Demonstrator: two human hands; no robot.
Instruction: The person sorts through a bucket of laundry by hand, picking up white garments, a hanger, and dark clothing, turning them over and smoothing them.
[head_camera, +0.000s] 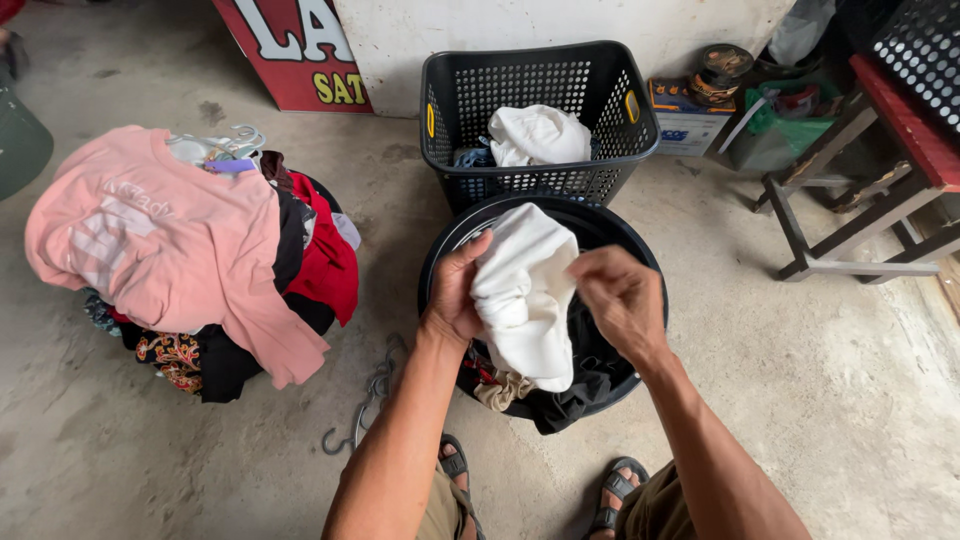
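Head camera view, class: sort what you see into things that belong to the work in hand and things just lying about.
In the work:
- white garment, gripped by left hand and right hand
- round black tub of dark clothes beneath it
- square black basket
- heap of clothes, pink shirt on top

Lying about:
- metal hangers on the floor
- wooden bench
- red sign
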